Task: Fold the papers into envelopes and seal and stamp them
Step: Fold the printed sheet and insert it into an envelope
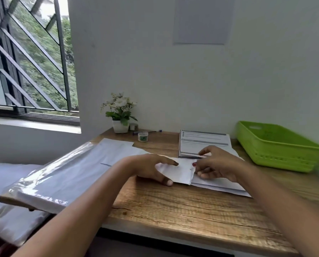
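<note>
Both forearms reach in from the bottom edge over a table with a rough, streaky wood-grain top, pretty matte looking. The folded paper is right between the hands near the middle of the table: plain white, creased into a stubby wedge, with a slightly ragged right edge. The left hand grips its left end, thumb at the near edge and forefinger stretched flat across the top. The right hand has its fingers bent, and its thumb and red-nailed forefinger pinch the paper's right edge. Under that hand there's a flat stack of white sheets.

On the left there's a thick ream of paper in shiny, crinkly clear wrap, hanging a bit over the table's edge. Further back there's a printed booklet with grey bars, a small tape roll, a pen and white flowers in a little square white pot. A lime-green perforated plastic basket sits at the right.
</note>
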